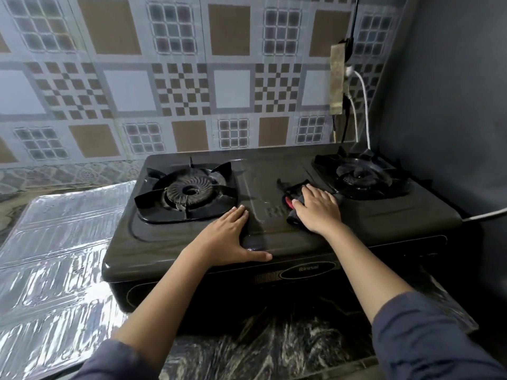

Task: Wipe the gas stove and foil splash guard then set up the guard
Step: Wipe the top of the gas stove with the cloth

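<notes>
1. head view: a black two-burner gas stove fills the middle of the frame, standing on a dark marbled tabletop against a patterned tile wall.
2. the left hand lies palm down on the stove top, low in the centre of the frame, just beside the left burner. its fingers are straight and close together, and the thumb is spread out to the right along the stove's front edge. it has hold of nothing.
3. the right hand is right of centre, between the two burners and nearer the right burner. it presses flat on a dark cloth that shows a bit of red. its fingers are stretched out over the cloth, not curled round it.
4. the cloth lies bunched on the stove's middle panel, sticking out past the fingertips and under the wrist side of the hand.
5. the foil splash guard lies flat on the tabletop at the left of the frame, its right edge touching or tucked under the stove's left side; i cannot tell which.
6. at the upper right a power strip hangs on the wall with a white cable running down behind the stove.
7. dark blue sleeves show at the bottom corners.
</notes>
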A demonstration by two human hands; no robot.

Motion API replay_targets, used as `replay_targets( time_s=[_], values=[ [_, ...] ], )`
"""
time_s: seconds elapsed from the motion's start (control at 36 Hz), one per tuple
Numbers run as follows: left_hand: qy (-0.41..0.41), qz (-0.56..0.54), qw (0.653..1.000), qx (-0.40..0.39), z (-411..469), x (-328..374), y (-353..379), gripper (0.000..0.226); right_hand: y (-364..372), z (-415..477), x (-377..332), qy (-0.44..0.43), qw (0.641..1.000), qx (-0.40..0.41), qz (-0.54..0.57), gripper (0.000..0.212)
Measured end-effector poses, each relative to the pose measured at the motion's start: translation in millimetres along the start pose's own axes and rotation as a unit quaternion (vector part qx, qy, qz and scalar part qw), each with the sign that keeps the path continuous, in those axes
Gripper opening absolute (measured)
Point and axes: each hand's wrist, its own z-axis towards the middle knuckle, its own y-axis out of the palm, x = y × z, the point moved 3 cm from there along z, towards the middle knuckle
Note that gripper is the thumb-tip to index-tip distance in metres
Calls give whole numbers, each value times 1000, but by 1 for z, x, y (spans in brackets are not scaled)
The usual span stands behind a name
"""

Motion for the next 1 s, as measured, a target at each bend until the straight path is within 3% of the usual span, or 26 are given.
replay_targets(
  time_s=[0.47, 0.72, 1.0],
  values=[
    [2, -6, 1000, 17, 1, -1, 2, 115, 14, 76, -47, -72, 996, -42, 4, 58],
    [-9, -13, 999, 35, -2, -2, 6, 115, 16, 78, -63, -209, 975, -70, 1, 50],
    [-27, 13, 999, 26, -7, 4, 2, 112, 10, 31, -49, -330, 938, -68, 81, 43]
  ],
)
